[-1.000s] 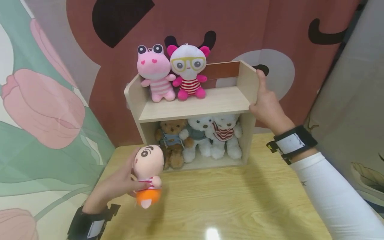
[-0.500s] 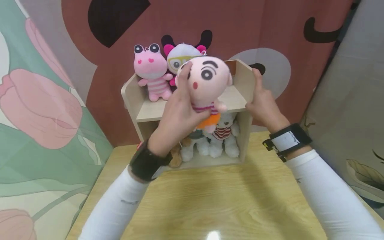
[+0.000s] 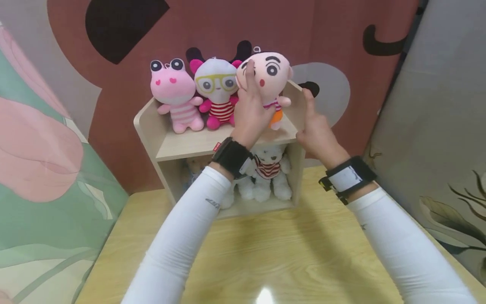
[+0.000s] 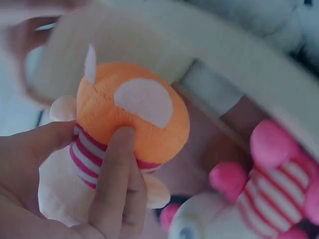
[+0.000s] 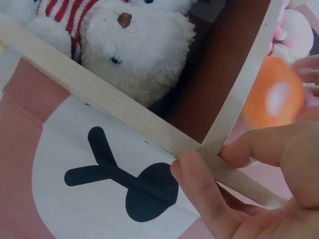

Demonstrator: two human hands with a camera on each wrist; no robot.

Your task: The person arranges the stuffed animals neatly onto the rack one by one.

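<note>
My left hand (image 3: 252, 112) grips a plush boy doll (image 3: 279, 80) with thick black brows, a striped top and orange shorts. It holds the doll over the right part of the upper board of a small wooden shelf (image 3: 190, 145). In the left wrist view, my thumb and fingers wrap the doll's striped waist, its orange bottom (image 4: 169, 134) facing the camera. My right hand (image 3: 320, 137) pinches the shelf's right side panel (image 5: 124, 109) between thumb and fingers. Left of the doll sit a pink panda plush (image 3: 218, 90) in yellow glasses and a pink frog-like plush (image 3: 174, 95).
In the lower compartment sit a white bear (image 3: 271, 177) in a red-striped scarf and other bears, partly hidden by my left arm. The shelf stands on a wooden table (image 3: 243, 253) against a printed cloth backdrop (image 3: 182, 25).
My left hand has carried the boy doll from low at the left, up and rightward to the upper board beside the panda. The right hand keeps its hold on the side panel.
</note>
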